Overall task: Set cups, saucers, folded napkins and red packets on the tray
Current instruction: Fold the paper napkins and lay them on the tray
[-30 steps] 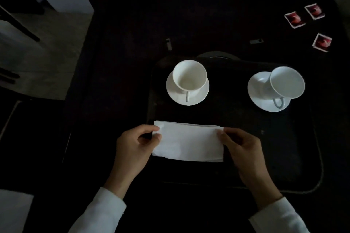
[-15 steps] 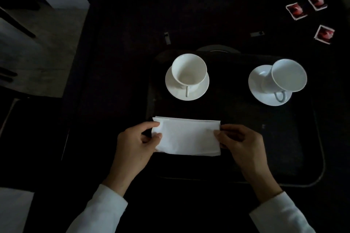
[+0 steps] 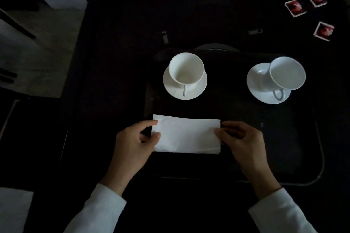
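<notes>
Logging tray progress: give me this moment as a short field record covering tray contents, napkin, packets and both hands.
tray: dark, on a dark table
cups on tray: two white, each on a saucer, left cup and right cup
napkin: white, folded to a rectangle, over the tray's near left part
left hand: pinching the napkin's left edge
right hand: pinching the napkin's right edge
red packets: three, off the tray, far right on the table
packets on tray: none
</notes>
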